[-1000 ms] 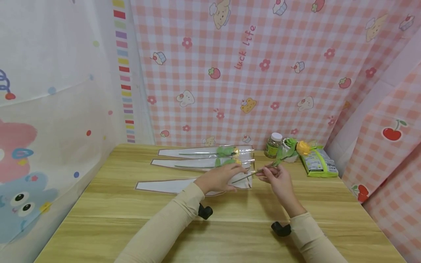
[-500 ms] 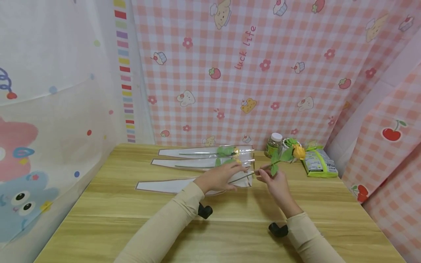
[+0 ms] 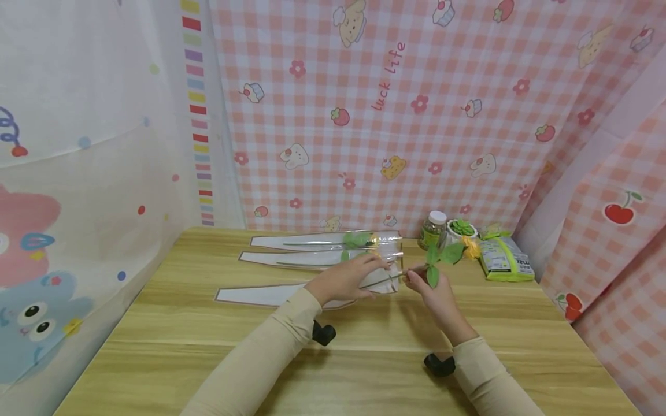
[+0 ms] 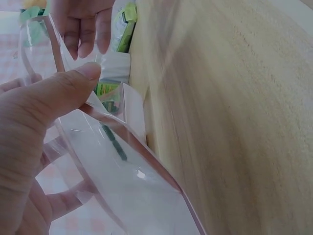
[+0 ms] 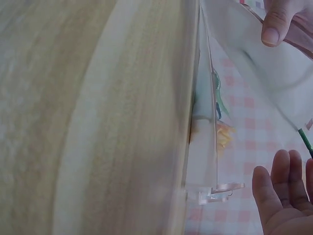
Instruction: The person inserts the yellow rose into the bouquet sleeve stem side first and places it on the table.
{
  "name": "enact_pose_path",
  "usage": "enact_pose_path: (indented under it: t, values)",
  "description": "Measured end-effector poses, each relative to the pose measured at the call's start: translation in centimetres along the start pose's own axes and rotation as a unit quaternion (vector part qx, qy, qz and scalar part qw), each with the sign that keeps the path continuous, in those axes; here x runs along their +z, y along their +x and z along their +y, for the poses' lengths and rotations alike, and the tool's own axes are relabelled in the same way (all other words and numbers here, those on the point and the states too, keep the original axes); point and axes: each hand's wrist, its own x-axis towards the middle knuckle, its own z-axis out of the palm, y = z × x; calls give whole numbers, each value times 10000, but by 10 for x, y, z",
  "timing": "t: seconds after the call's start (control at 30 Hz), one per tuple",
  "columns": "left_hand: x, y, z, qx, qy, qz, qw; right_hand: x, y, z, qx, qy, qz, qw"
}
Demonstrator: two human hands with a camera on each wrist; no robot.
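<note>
My left hand (image 3: 350, 280) holds the wide end of a clear and white flower sleeve (image 3: 265, 294); in the left wrist view the thumb lies over its pinkish-brown edge and the fingers show behind the film. My right hand (image 3: 436, 292) pinches the stem of an artificial rose, whose green leaves (image 3: 433, 260) stand above that hand. Its yellow bloom (image 3: 472, 248) points right, partly behind a leaf. The stem's lower end (image 4: 115, 142) lies within the sleeve. In the right wrist view, a bit of green stem (image 5: 305, 139) shows between sleeve and fingers; the pinch itself is out of frame.
Two filled sleeves, an upper one (image 3: 307, 241) and a lower one (image 3: 291, 259), lie behind my left hand, each with a yellow rose. At the back right stand a lidded jar (image 3: 433, 231), a potted succulent (image 3: 461, 229) and a green-grey packet (image 3: 504, 258).
The rose has turned, its bloom dropping slightly and shifting left, its leaves now spread over my right hand. The right hand has moved slightly left; the left hand stays nearly still.
</note>
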Motion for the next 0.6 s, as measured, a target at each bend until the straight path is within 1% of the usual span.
enact_pose_path:
  t: [0.13, 0.27, 0.4, 0.6]
  values:
    - [-1, 0, 0, 4, -108, 59, 9999, -1, 0, 1, 96, 130, -137, 9998]
    - [-2, 1, 0, -32, -111, 89, 9999, 0, 0, -1, 263, 214, -126, 9993]
    - [-1, 3, -1, 35, -83, 139, 9999, 1, 0, -4, 499, 290, -139, 9982]
    - [-2, 3, -1, 109, -180, 282, 9994, 1, 1, -5, 621, 289, -211, 9974]
